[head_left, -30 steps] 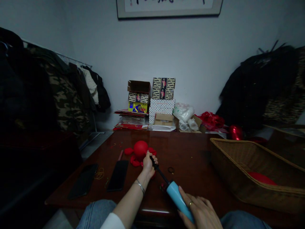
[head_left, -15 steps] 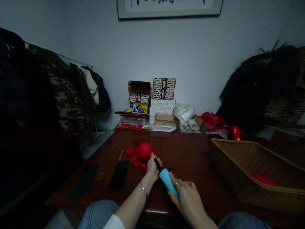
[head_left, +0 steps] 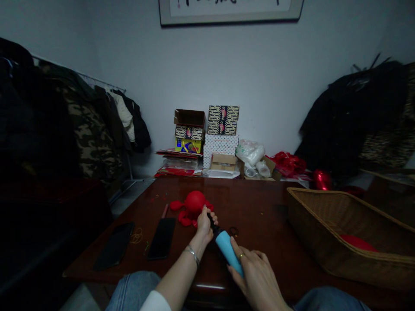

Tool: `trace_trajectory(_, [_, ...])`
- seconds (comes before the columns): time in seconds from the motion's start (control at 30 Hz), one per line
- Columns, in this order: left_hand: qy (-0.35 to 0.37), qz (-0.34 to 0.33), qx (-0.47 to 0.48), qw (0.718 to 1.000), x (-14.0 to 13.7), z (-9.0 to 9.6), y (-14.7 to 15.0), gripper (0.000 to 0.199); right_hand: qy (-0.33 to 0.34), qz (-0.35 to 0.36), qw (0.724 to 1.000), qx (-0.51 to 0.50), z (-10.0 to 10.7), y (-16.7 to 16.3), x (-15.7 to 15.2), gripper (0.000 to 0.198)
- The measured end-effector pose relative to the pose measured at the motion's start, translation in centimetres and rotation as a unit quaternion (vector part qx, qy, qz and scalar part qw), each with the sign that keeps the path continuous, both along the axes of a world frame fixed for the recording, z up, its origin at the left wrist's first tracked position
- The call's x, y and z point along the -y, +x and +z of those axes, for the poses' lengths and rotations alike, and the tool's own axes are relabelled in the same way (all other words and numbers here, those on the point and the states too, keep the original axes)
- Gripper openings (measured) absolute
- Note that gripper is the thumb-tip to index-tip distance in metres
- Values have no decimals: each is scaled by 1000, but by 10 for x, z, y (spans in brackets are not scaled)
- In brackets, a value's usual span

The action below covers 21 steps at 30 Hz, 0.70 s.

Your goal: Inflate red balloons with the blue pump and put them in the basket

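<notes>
Left hand [head_left: 205,224] clasps pump [head_left: 225,245] by black end [head_left: 212,221]; right hand [head_left: 259,272] grasps its smooth, light-blue barrel [head_left: 229,254]. Pump slants between hands. Balloon [head_left: 195,200], round, matte red, sits just beyond left hand.

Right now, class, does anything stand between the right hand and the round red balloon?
Yes: the blue pump, gripped by the right hand, then the left hand, around the pump's black end, in front of the red balloon.
</notes>
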<state>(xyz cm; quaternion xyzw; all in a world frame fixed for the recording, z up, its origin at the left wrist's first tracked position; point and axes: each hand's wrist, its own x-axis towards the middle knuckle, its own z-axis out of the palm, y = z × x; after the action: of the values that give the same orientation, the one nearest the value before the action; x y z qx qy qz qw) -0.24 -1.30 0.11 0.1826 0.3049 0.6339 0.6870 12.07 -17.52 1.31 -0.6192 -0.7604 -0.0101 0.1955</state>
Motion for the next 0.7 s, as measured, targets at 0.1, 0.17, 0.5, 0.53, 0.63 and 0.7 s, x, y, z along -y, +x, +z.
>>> trace_trajectory(0.1, [5,9,1,1000,-5,0,-5,35,24,16,1000,8,-8,10,7,58])
trace_trajectory(0.17, [8,16,5,1000,-8,-1,-9,34,45,28,998,19,-14,18,13,59])
trace_trajectory(0.5, [-10,30,15,999,-14,1,-13,30,113,84,988,65,-38,58,36,76])
trace_trajectory(0.53, [-11,32,17,999,-14,1,-13,29,107,84,989,65,-38,58,35,75])
trace_trajectory(0.63, [-10,30,22,999,-14,0,-14,29,97,79,990,61,-36,54,32,69])
trace_trajectory(0.7, [-6,28,27,999,-14,0,-15,30,93,67,992,55,-32,48,29,63])
